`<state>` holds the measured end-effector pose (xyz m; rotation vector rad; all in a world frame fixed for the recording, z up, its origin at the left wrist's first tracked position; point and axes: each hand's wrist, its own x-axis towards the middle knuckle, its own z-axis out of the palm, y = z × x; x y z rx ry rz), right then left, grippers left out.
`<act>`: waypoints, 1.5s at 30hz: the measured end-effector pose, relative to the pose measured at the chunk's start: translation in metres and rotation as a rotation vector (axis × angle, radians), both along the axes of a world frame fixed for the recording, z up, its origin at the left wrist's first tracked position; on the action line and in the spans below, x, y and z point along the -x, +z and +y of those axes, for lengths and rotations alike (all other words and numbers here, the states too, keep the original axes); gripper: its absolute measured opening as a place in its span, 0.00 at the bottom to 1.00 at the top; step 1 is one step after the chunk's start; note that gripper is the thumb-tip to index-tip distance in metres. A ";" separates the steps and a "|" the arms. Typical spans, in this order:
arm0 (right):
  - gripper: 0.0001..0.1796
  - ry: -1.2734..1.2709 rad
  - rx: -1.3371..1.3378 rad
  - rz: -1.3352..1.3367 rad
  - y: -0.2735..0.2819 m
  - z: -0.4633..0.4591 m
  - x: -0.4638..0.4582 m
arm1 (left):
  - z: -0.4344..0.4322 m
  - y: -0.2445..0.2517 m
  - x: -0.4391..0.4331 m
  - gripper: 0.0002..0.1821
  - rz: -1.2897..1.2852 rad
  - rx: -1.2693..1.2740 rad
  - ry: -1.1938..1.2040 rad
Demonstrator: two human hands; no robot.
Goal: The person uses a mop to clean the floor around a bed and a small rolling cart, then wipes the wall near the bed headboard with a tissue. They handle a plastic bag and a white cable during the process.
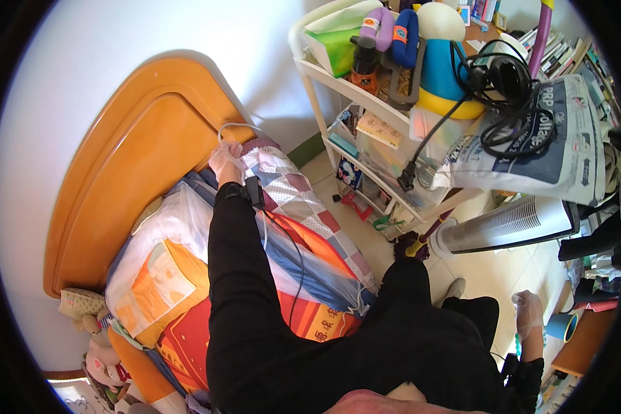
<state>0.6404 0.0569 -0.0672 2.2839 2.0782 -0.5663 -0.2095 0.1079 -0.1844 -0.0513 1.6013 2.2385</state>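
Observation:
My left hand (226,158), in a clear thin glove, reaches to the wooden headboard (134,134) beside the top of the checked bedding (290,186). A white cable (238,124) loops up right at its fingers; whether they grip it I cannot tell. A strap with a black device (254,191) sits on that wrist. My right hand (528,310), gloved too, hangs at the lower right with its fingers curled; nothing shows in it. A purple and yellow pole (423,243) with a dark fluffy end stands by my knee. A white net (181,217) and an orange pillow (171,290) lie on the bed.
A white shelf trolley (362,95) holds several items, among them a blue and yellow container (440,72), coiled black cable (517,124) and a printed bag (564,150). Near it is a silver tower fan (507,225). Plush toys (103,362) lie lower left; a blue bin (561,327) stands at right.

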 end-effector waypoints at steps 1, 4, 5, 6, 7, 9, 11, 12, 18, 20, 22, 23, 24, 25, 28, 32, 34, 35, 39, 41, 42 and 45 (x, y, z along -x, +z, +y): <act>0.07 0.045 -0.008 -0.010 0.001 0.001 0.003 | 0.000 0.002 0.002 0.10 0.008 -0.005 -0.001; 0.07 0.059 -0.004 -0.045 0.003 0.007 0.014 | -0.011 -0.003 0.011 0.13 0.027 0.117 0.002; 0.07 0.056 0.004 -0.044 0.003 0.009 0.017 | -0.020 -0.009 0.015 0.12 0.005 0.158 0.016; 0.07 0.054 0.011 -0.040 0.002 0.012 0.021 | -0.034 -0.014 0.020 0.13 0.502 0.851 -0.040; 0.07 0.054 0.020 -0.035 0.002 0.015 0.024 | -0.051 -0.020 0.023 0.14 0.965 1.598 -0.126; 0.07 0.050 0.029 -0.019 0.000 0.021 0.027 | -0.078 -0.028 0.031 0.18 0.944 1.770 -0.187; 0.08 0.045 0.062 -0.004 -0.003 0.025 0.028 | -0.101 -0.031 0.033 0.15 0.759 1.854 -0.275; 0.08 0.026 0.076 0.004 -0.005 0.027 0.028 | -0.110 -0.031 0.033 0.18 0.588 1.823 -0.335; 0.09 0.133 0.023 0.065 -0.009 0.034 0.027 | -0.118 -0.014 0.004 0.16 0.547 1.645 -0.124; 0.09 0.112 0.059 0.053 -0.005 0.035 0.028 | -0.126 -0.003 0.000 0.15 0.607 1.677 -0.153; 0.10 0.003 0.142 0.123 -0.002 0.035 0.031 | -0.141 0.010 0.004 0.15 0.652 1.689 -0.114; 0.10 0.056 0.114 0.043 -0.002 0.035 0.032 | -0.152 0.015 0.007 0.15 0.595 1.678 -0.103; 0.10 0.115 0.081 0.015 -0.001 0.035 0.033 | -0.163 0.019 0.012 0.15 0.554 1.666 -0.074; 0.10 0.141 0.062 -0.008 -0.002 0.035 0.035 | -0.176 0.021 0.016 0.15 0.512 1.654 -0.043; 0.10 0.143 0.087 0.019 -0.004 0.036 0.038 | -0.214 0.020 0.023 0.18 0.421 1.758 -0.038; 0.10 0.105 0.136 0.064 -0.008 0.038 0.043 | -0.236 0.014 0.017 0.21 0.323 1.746 -0.093; 0.09 0.126 0.122 0.093 -0.007 0.038 0.045 | -0.232 0.015 0.009 0.22 0.298 1.714 -0.074; 0.09 0.116 0.121 0.124 -0.006 0.038 0.047 | -0.229 0.017 0.003 0.22 0.294 1.713 -0.064; 0.07 0.156 0.130 0.082 -0.001 0.038 0.046 | -0.216 0.031 -0.013 0.26 0.331 1.677 -0.080; 0.07 0.271 0.052 0.037 0.000 0.038 0.042 | -0.215 0.029 -0.015 0.30 0.404 1.692 -0.106; 0.07 0.298 0.025 0.002 -0.002 0.035 0.039 | -0.217 0.025 -0.013 0.32 0.459 1.703 -0.121; 0.07 0.466 -0.095 -0.115 -0.006 0.030 0.031 | -0.225 -0.002 -0.001 0.38 0.857 1.581 -0.152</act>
